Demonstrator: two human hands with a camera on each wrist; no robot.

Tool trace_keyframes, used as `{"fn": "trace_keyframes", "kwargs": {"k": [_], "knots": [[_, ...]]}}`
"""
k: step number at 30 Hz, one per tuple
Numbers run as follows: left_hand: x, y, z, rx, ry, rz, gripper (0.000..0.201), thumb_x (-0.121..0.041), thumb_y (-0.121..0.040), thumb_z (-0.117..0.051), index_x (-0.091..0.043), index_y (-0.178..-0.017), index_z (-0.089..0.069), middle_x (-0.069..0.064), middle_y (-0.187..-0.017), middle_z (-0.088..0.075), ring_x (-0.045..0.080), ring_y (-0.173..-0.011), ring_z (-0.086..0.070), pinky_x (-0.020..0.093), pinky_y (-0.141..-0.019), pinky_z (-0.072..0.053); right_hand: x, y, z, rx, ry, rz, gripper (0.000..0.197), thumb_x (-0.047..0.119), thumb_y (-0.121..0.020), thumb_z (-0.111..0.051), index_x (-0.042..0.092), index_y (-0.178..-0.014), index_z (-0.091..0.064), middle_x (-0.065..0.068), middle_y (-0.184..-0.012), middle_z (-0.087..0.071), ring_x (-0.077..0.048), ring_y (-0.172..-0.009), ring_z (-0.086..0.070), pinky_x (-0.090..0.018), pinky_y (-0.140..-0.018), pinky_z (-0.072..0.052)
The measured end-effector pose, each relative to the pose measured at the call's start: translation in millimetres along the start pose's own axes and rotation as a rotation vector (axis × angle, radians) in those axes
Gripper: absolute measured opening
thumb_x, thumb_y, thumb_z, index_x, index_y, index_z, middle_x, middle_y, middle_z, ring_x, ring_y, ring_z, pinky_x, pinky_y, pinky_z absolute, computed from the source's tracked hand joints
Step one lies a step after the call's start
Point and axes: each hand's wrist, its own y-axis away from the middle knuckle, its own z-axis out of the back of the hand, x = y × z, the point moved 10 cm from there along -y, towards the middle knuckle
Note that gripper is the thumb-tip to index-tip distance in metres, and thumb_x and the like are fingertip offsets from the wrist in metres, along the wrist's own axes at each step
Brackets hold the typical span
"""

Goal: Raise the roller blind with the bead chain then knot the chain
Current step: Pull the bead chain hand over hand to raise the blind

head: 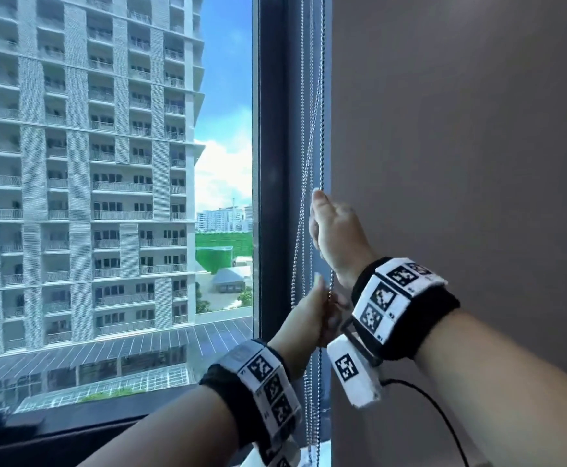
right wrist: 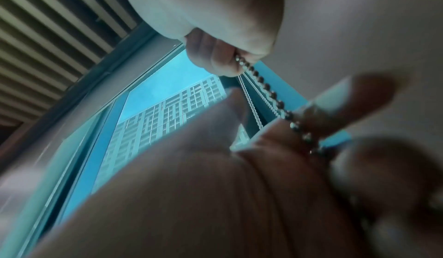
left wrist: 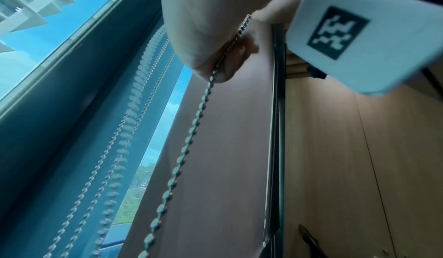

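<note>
Silvery metal beads run through both my hands: the bead chain (head: 321, 96) hangs beside the dark window frame (head: 275, 163), just left of the grey wall (head: 460, 163), and its strands drop past my wrists toward the sill. My right hand (head: 334, 237) is the upper one, fingers curled around one strand with the thumb pointing up along it. My left hand (head: 312, 315) sits just below, also clenched on the chain, and the left wrist view shows a strand leaving the closed fist and falling away in a straight line.

I judge the chain light, limp and rather slippery; it has no stiffness of its own, so it follows whatever my fists do. The beads give my fingers small bumps to catch on, which is why a full curl around a single strand seems better than a fingertip pinch. Pulling straight down, in line with the hang, should keep it from skipping.

The glass (head: 107, 163) looks uncovered across what I can see, with a tall apartment block (head: 83, 146) and blue sky beyond. The blind itself is out of sight above, so I cannot tell how high it stands. No knot shows yet.
</note>
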Motion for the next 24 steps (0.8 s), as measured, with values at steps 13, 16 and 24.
{"fn": "trace_keyframes", "kwargs": {"k": [13, 16, 24], "knots": [[-177.5, -47.6, -3.6, 0.039, 0.062, -0.185, 0.039, -0.048, -0.098, -0.033, -0.017, -0.112, -0.052, 0.002, -0.083, -0.062, 0.014, -0.069, -0.065, 0.027, -0.063, -0.049, -55.3, 51.3, -8.9, 0.085, 0.100, 0.003, 0.038, 0.040, -0.094, -0.034, 0.022, -0.060, -0.034, 0.007, -0.053, -0.033, -0.008, -0.047, -0.028, -0.030, -0.053, -0.027], [-192.6, -58.1, -0.9, -0.081, 0.097, -0.191, 0.023, -0.035, -0.100, -0.039, -0.017, -0.103, -0.053, -0.002, -0.067, -0.050, 0.007, -0.042, -0.048, 0.018, -0.044, -0.037, -73.9, 68.4, -16.4, 0.137, 0.107, -0.056, 0.045, 0.041, -0.095, -0.033, 0.008, -0.074, -0.056, -0.013, -0.061, -0.055, -0.026, -0.055, -0.048, -0.039, -0.062, -0.043], [-178.3, -55.4, 11.5, -0.169, 0.014, -0.314, 0.037, -0.034, -0.099, -0.036, -0.023, -0.065, -0.034, -0.008, -0.050, -0.029, 0.007, -0.036, -0.021, 0.016, -0.037, -0.016, -101.3, 91.2, -23.2, 0.298, 0.051, -0.231, 0.054, 0.043, -0.095, -0.036, -0.006, -0.107, -0.055, 0.007, -0.047, -0.047, -0.005, -0.045, -0.043, -0.024, -0.051, -0.043]]}}
